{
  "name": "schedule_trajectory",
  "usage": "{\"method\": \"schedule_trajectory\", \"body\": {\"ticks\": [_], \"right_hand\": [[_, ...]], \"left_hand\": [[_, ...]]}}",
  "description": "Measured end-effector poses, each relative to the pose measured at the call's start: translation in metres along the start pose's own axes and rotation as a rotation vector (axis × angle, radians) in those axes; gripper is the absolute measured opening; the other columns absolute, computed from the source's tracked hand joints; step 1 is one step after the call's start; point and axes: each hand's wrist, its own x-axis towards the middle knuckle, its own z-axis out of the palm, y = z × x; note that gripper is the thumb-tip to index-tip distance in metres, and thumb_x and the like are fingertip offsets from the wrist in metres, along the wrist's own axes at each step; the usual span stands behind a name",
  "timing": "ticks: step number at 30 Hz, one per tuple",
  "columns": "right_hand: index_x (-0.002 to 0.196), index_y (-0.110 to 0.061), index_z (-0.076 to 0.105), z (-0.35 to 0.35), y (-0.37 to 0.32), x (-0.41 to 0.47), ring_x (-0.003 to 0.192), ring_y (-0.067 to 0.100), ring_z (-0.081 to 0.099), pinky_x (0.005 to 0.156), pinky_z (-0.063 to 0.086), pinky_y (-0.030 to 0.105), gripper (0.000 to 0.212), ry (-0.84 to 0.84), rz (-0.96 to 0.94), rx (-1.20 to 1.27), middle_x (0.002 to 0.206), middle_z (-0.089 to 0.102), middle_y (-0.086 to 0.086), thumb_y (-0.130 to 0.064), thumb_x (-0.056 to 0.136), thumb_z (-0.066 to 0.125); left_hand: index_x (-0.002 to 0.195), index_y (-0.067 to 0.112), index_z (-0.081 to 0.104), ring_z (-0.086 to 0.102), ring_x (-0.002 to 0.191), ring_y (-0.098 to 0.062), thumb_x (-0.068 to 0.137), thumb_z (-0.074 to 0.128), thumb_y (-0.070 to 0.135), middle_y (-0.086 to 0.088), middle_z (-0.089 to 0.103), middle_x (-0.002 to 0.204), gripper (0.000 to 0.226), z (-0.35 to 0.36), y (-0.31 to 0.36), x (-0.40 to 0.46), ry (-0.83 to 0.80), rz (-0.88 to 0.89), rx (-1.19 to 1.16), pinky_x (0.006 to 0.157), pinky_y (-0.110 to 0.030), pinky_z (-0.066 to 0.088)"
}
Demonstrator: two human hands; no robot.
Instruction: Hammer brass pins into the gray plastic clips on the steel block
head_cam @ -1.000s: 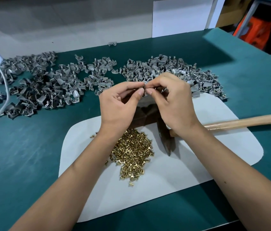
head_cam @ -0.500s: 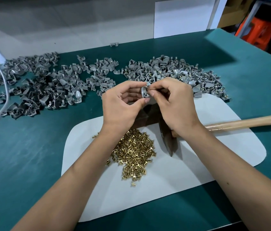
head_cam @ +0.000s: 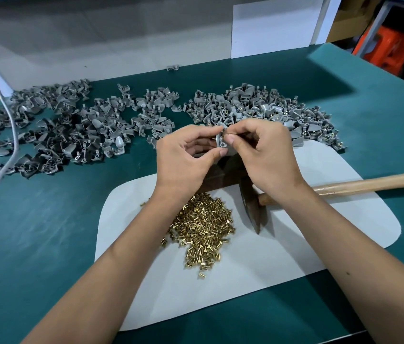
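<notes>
My left hand (head_cam: 186, 157) pinches a gray plastic clip (head_cam: 220, 141) between thumb and fingers, held above the dark steel block (head_cam: 217, 175), which is mostly hidden under my hands. My right hand (head_cam: 265, 152) pinches at the clip's right side; a brass pin between its fingertips is too small to make out. A heap of brass pins (head_cam: 203, 229) lies on the white mat (head_cam: 295, 244) below my left wrist. A hammer lies on the mat, its dark head (head_cam: 251, 209) beside the pins and its wooden handle (head_cam: 369, 182) pointing right.
Piles of gray clips spread across the green table: a big pile at the left (head_cam: 54, 137), a smaller one in the middle (head_cam: 151, 112), another behind my hands (head_cam: 270, 110). A white cable (head_cam: 10, 135) crosses the left pile. A wall panel stands behind.
My hands stay together over the block. The clip has turned between my fingertips and shows more of its face now; my right fingers work at its edge.
</notes>
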Motion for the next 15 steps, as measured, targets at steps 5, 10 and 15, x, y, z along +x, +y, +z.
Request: {"method": "schedule_trajectory", "body": {"ticks": [5,10,15], "right_hand": [[0.096,-0.014,0.079,-0.0008,0.0009,0.0012,0.083,0.004,0.07,0.083,0.058,0.03,0.01,-0.048,0.05,0.004,0.086,0.074,-0.009,-0.009,0.091,0.073],[0.097,-0.013,0.08,-0.0009,0.0001,0.0006,0.083,0.007,0.072,0.083,0.059,0.037,0.01,-0.043,0.072,0.023,0.085,0.076,-0.007,-0.01,0.091,0.073],[0.096,-0.015,0.081,-0.0023,-0.0017,-0.0007,0.081,0.005,0.071,0.08,0.059,0.036,0.01,-0.043,0.05,-0.002,0.084,0.075,-0.009,-0.013,0.091,0.073]], "left_hand": [[0.107,0.006,0.078,0.074,0.085,-0.017,0.075,0.087,-0.003,-0.006,0.075,0.098,0.034,-0.0013,-0.0022,-0.0008,0.015,0.032,0.067,0.08,-0.028,0.06],[0.108,0.005,0.078,0.072,0.082,-0.015,0.074,0.087,-0.003,-0.005,0.073,0.095,0.036,-0.0028,-0.0014,0.0001,0.011,0.065,0.091,0.076,-0.026,0.059],[0.107,0.005,0.078,0.073,0.085,-0.023,0.075,0.087,-0.002,-0.008,0.074,0.096,0.034,-0.004,0.0012,-0.0002,0.008,0.089,0.114,0.078,-0.037,0.062]]}}
